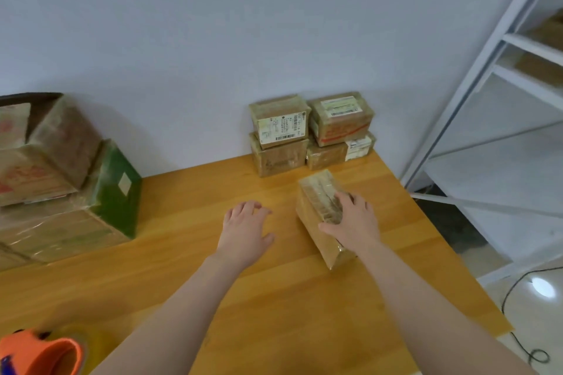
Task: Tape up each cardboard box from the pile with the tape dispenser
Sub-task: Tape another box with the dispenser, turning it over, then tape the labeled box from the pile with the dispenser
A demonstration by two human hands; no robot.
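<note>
The small taped cardboard box (315, 193) lies on the wooden table (274, 298) under the right hand (355, 222), whose fingers curl over its top while the thumb grips its side. The left hand (243, 231) is just beside it, fingers relaxed and holding nothing. Beyond the fingertips four taped boxes (310, 131) are stacked against the wall, larger boxes (61, 176) sit well left, and the orange tape dispenser (39, 353) lies far behind the left wrist.
</note>
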